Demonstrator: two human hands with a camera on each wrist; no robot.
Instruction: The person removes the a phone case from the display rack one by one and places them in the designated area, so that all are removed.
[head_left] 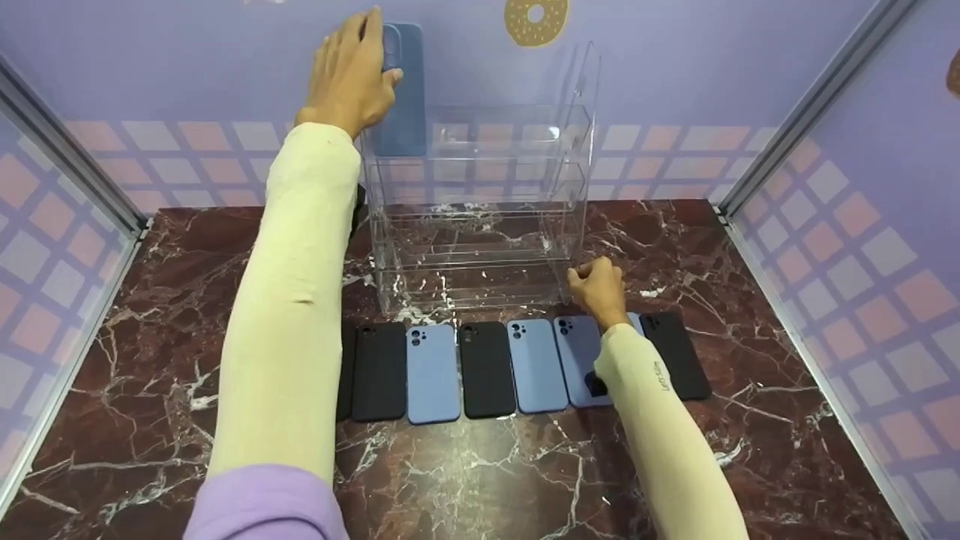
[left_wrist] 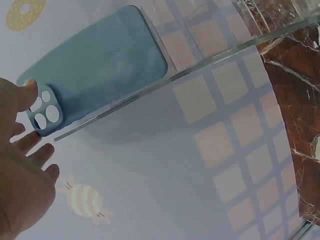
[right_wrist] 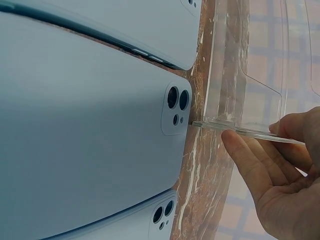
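Note:
Up at the back left, my left hand pinches the camera end of a blue phone case. That case stands upright in the top tier of a clear tiered acrylic stand. In the left wrist view my thumb lies at the camera cutouts of the blue case, fingers at its edge. Lower down, my right hand grips the stand's right side near the front. The right wrist view has the clear side panel between thumb and fingers.
In front of the stand lies a row of phone cases, among them a black case, a light blue case and a black case at the right end. The dark marbled tabletop is bounded by patterned walls.

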